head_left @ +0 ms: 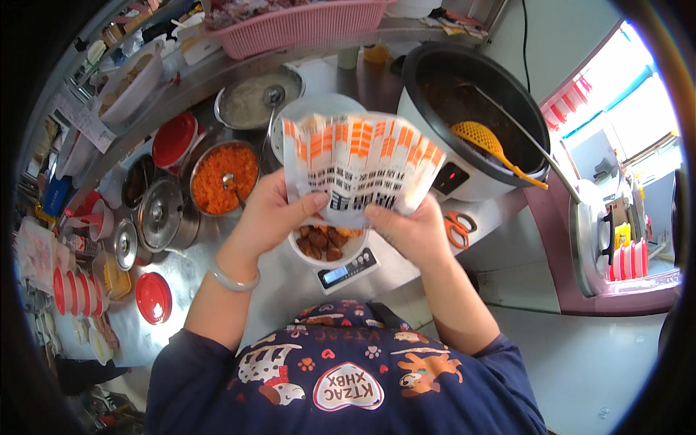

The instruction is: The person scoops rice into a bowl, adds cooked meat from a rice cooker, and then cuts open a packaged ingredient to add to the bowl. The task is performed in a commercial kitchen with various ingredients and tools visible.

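Both hands hold a fanned stack of white paper sleeves with orange stripes and black print [360,165] over the counter. My left hand [270,212] grips its left lower edge, and my right hand [408,228] pinches the lower right. Beneath the stack sits a white bowl [326,246] with brown chunks of food, resting on a small digital scale [346,272]. A pale bangle circles my left wrist.
A large cooker pot [464,109] with an orange slotted ladle [487,141] stands at right; orange-handled scissors [458,226] lie beside it. A steel container of shredded carrot [221,177], lidded steel pots [159,214], red lids [154,297] and a pink basket [301,25] fill the left and back.
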The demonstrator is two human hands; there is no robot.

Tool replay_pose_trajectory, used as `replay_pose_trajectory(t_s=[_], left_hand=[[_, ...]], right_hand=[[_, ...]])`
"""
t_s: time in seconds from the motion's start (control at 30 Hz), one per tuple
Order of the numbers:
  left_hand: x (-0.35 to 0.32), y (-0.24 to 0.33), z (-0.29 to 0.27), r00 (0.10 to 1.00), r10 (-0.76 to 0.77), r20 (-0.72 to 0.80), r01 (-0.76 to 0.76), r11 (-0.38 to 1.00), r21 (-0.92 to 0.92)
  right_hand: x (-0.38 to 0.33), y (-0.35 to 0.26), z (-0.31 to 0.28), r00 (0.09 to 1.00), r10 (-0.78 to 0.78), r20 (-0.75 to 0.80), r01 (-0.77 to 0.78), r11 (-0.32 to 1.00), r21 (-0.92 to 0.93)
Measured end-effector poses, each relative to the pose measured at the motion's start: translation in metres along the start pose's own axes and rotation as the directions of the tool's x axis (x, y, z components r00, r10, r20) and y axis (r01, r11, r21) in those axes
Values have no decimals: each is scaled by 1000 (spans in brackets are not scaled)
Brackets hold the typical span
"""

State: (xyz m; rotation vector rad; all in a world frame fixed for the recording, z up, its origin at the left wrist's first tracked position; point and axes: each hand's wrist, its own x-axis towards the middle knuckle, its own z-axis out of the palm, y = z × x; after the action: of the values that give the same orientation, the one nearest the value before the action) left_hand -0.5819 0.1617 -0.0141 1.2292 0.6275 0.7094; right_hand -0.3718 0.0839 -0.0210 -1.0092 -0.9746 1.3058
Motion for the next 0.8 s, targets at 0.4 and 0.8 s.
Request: replay_pose_trajectory(t_s=[0.4,0.8], left_hand=[[-15,-12,13,976,155,-153,-125,974,191],[-4,-3,17,920,391,-23,-370,887,277]], right_hand=[[-3,-10,0,995,9,101,12,978,-208],[4,-16,0,962,-256,94,272,893,-357]])
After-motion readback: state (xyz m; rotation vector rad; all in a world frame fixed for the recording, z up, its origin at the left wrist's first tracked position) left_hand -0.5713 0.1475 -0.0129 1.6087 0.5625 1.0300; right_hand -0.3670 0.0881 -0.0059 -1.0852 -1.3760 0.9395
